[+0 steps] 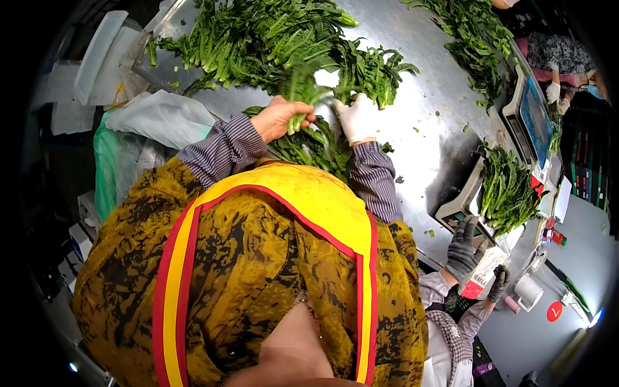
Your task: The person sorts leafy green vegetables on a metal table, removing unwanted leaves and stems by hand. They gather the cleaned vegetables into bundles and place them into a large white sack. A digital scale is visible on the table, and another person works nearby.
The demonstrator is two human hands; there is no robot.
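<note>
My bare left hand (285, 118) is closed around the pale stem end of a leafy green vegetable (302, 89), whose leaves are blurred. Just to its right, my right hand (358, 118) wears a white glove; its thumb and fingers are near a blurred stem or leaf, and whether it grips anything is unclear. A large heap of leafy greens (261, 36) lies on the metal table (411, 130) beyond my hands. A smaller bunch of greens (382, 77) rests just past my right hand. More dark leaves (309, 147) lie between my forearms, close to my body.
White and green plastic bags (159, 118) are at the left table edge. At right stand weighing scales (464, 203), one bearing greens (508, 188), beside a co-worker's gray-gloved hand (464, 249). Another pile of greens (476, 53) lies at the far right; another person stands beyond it.
</note>
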